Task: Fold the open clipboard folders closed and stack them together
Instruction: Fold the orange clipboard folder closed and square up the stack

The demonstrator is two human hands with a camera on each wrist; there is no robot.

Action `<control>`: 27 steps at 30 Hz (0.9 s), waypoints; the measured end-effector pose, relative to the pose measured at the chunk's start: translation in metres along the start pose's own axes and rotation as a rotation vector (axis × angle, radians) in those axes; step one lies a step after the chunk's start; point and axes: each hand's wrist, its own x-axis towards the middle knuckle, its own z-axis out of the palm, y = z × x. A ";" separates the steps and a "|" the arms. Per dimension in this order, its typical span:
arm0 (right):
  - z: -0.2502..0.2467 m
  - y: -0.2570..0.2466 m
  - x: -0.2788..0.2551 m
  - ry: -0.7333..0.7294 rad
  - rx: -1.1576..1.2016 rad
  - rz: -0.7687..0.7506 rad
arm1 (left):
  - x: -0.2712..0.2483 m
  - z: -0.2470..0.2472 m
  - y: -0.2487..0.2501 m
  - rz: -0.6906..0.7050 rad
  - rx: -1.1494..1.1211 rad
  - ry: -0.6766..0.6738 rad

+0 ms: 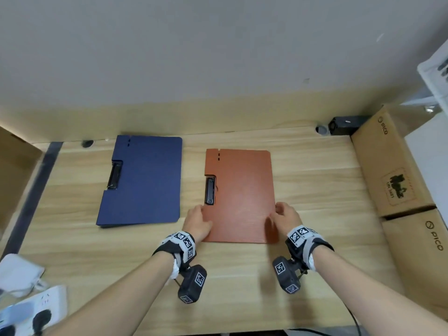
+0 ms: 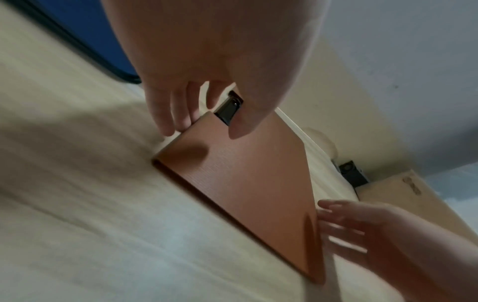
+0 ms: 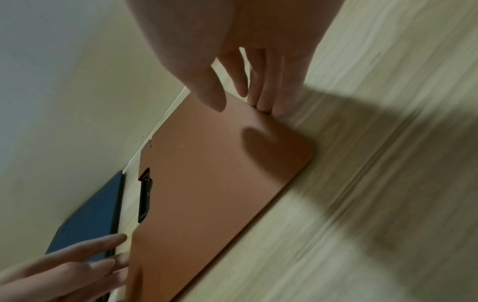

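Observation:
An orange clipboard folder lies shut and flat on the wooden desk, its black clip showing in a notch on its left side. My left hand is at its lower left edge: fingers straight against the edge, thumb raised just over the cover. My right hand mirrors this at the lower right edge, fingertips touching the edge and thumb lifted above the cover. A blue folder, also shut, lies apart to the left.
Two cardboard boxes line the right side of the desk. A black device sits at the back right corner. A white power strip and a white item lie at the front left. The wall stands close behind.

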 end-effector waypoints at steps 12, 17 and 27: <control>0.031 -0.012 0.021 -0.040 0.107 0.154 | 0.003 -0.062 0.001 -0.016 -0.530 -0.065; 0.060 -0.061 0.026 -0.046 0.077 0.052 | 0.005 -0.112 -0.023 0.025 -0.555 0.014; 0.146 -0.177 0.028 -0.085 -0.044 -0.143 | 0.022 -0.206 -0.102 0.001 -0.629 0.236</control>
